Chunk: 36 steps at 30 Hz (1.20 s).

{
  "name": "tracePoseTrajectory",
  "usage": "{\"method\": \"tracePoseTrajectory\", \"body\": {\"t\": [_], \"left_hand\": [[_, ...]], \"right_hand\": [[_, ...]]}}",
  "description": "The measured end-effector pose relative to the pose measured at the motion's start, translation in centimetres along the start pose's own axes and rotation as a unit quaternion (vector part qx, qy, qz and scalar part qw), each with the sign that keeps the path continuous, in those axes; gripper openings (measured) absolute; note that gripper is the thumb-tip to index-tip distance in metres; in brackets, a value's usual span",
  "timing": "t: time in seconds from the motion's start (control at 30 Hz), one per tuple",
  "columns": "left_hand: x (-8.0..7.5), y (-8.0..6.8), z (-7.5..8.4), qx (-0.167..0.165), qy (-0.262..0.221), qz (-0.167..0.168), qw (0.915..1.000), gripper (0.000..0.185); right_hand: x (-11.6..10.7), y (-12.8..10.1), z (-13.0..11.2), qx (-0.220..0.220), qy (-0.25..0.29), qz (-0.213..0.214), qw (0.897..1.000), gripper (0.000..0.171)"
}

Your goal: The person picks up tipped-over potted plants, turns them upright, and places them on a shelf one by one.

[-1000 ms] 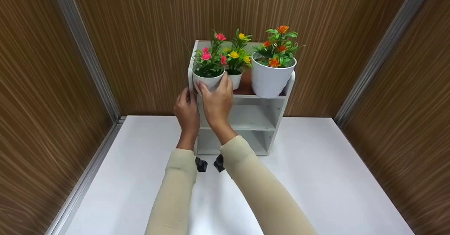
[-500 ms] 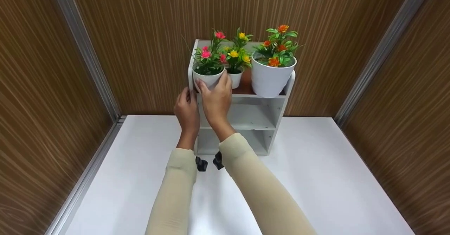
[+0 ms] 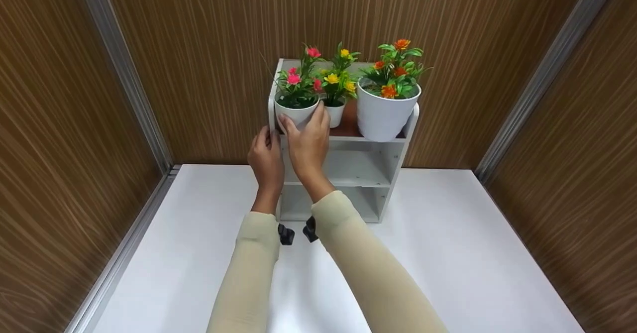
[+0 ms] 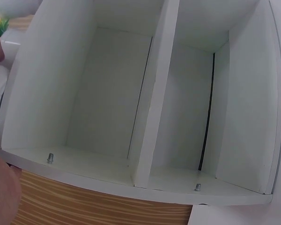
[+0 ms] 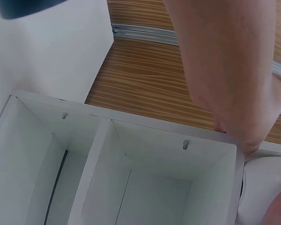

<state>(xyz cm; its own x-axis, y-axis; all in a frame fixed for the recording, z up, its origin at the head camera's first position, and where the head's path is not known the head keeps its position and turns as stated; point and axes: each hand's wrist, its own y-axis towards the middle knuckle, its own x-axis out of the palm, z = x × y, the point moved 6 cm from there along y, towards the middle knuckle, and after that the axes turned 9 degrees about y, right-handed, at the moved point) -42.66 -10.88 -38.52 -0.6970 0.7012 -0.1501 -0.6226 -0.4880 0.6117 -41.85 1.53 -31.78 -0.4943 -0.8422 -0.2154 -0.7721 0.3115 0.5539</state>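
Note:
In the head view, my right hand (image 3: 309, 146) grips a white flowerpot (image 3: 297, 115) with pink flowers, thumb on its front left and fingers round its right side. This pot stands at the left end of the top of a small white shelf unit (image 3: 348, 186). My left hand (image 3: 266, 161) holds the unit's left side panel near the top board, its fingers partly hidden behind the panel. The right wrist view shows the left hand (image 5: 239, 103) at that panel's edge, next to the pot (image 5: 260, 187).
On the same top board stand a smaller white pot (image 3: 334, 115) with yellow flowers and a large white pot (image 3: 382, 116) with orange flowers at the right end. Two bare compartments lie below. The unit stands on a white table (image 3: 448, 243) against wood-grain walls (image 3: 214, 74).

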Motion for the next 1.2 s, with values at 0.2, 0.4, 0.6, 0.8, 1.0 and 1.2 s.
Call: {"method": "tracePoseTrajectory", "body": {"t": [0.2,0.4,0.6,0.8,1.0,1.2], "left_hand": [[-0.1,-0.2,-0.2,-0.005,-0.004,0.002,1.0000,0.033],[-0.1,-0.3,-0.3,0.004,0.003,0.009,1.0000,0.030],[-0.2,-0.2,-0.6,0.012,0.005,0.015,0.9998,0.030],[-0.2,-0.2,-0.8,0.011,0.007,0.016,0.9998,0.031],[-0.2,0.1,-0.6,0.003,0.000,0.001,1.0000,0.032],[-0.5,-0.1,-0.7,-0.010,-0.003,-0.059,0.9982,0.041]], "right_hand": [[-0.3,-0.6,0.2,-0.017,0.001,0.002,1.000,0.095],[-1.4,-1.7,0.4,-0.057,0.022,0.005,0.998,0.091],[-3.9,-3.3,0.7,-0.098,0.045,-0.008,0.994,0.084],[-7.3,-5.2,2.1,-0.119,0.040,-0.041,0.991,0.076],[-11.3,-6.7,4.7,-0.153,0.007,-0.070,0.986,0.064],[-15.9,-7.0,7.4,-0.196,-0.049,-0.070,0.977,0.057]]}}
